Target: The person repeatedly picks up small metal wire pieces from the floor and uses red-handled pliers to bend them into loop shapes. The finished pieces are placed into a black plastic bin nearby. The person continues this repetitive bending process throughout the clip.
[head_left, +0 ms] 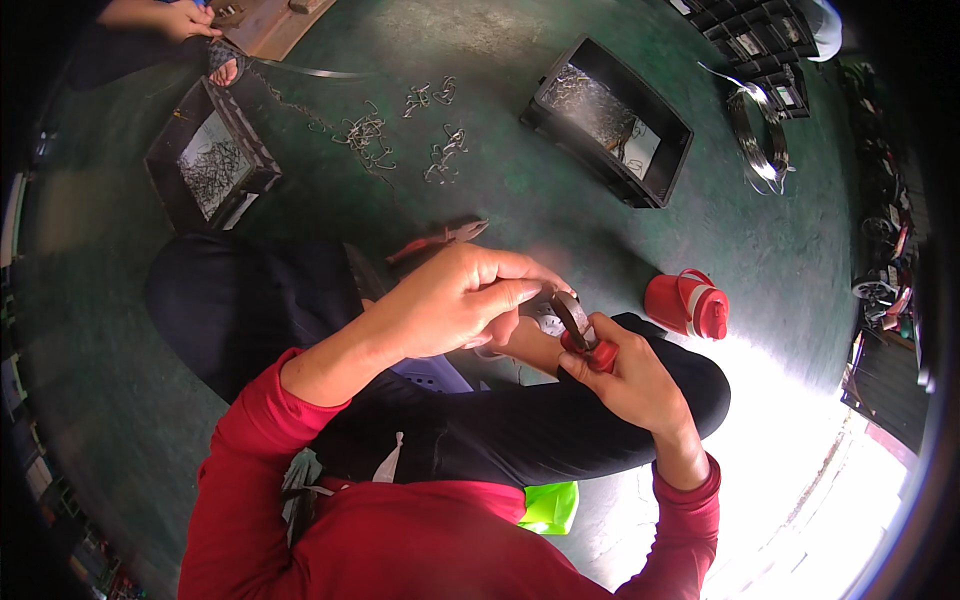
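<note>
The fingers of the right hand are gripping red-handled pliers above the bent leg. The handles are sitting in the palm, probably so that the whole hand is giving the squeeze, and the dark head is pointing to eleven o'clock. The left hand is hanging at nine o'clock from this tool; its thumb and forefinger are almost meeting beside the tip (whether they are pinching some small wire, I cannot tell), perhaps coming so near for guiding a piece. Counting the clock from the held pliers, a second pair of pliers is lying at ten o'clock on the green floor, likely for being within easy reach. Farther off, between ten and eleven, piles of bent wire pieces are resting, maybe separated for keeping them from tangling. A black crate at ten and a larger crate at twelve are containing more pieces, their walls presumably preventing scattering. Between one and two, a wire coil is lying looped. A red jug is standing at three, near the knee but outside the working space, perhaps for avoiding spills.
</note>
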Motion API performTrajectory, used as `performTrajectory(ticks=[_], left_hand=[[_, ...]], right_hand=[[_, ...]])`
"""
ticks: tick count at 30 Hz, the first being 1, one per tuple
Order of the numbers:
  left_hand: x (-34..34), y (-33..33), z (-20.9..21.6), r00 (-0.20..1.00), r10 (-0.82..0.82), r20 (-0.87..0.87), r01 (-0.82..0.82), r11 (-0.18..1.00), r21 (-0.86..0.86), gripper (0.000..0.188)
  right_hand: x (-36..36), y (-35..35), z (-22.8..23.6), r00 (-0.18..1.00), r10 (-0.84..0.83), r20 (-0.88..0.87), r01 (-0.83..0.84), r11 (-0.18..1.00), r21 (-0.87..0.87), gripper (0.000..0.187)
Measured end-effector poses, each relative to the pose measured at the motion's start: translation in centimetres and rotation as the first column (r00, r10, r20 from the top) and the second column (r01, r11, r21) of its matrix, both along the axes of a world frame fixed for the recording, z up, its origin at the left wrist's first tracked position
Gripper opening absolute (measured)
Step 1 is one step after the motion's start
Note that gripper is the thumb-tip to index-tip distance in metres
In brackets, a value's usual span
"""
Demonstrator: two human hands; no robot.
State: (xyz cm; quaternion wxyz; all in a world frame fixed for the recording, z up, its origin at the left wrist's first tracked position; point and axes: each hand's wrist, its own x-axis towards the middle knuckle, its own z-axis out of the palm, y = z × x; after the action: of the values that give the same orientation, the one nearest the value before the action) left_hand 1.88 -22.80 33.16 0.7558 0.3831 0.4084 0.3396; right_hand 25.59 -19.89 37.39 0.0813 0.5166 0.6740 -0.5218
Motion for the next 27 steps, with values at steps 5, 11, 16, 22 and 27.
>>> performTrajectory(ticks=[5,11,16,22,27], left_hand=[[0.7,-0.2,-0.2,0.998,0.052,-0.047,-0.043,0.983,0.181,0.029],[0.8,-0.8,0.5,0.981,0.068,-0.180,-0.014,0.959,0.284,0.029],[1.2,-1.1,0.7,0.966,0.099,-0.237,-0.025,0.955,0.294,0.030],[1.8,-1.7,0.8,0.957,0.197,-0.212,-0.131,0.948,0.290,0.025],[1.9,-1.8,0.6,0.945,0.208,-0.254,-0.121,0.940,0.318,0.028]], right_hand=[[-0.1,-0.3,0.0,1.000,-0.019,-0.010,0.019,0.999,0.030,0.031],[-0.4,-0.4,-0.2,0.999,-0.002,-0.051,0.008,0.994,0.105,0.025],[-0.4,-0.3,-0.4,1.000,-0.004,-0.013,0.005,0.996,0.091,0.024],[-0.7,-0.4,-0.8,0.998,0.001,-0.060,0.012,0.975,0.223,0.022],[-1.0,-0.5,-0.9,0.998,-0.025,-0.053,0.038,0.965,0.259,0.021]])
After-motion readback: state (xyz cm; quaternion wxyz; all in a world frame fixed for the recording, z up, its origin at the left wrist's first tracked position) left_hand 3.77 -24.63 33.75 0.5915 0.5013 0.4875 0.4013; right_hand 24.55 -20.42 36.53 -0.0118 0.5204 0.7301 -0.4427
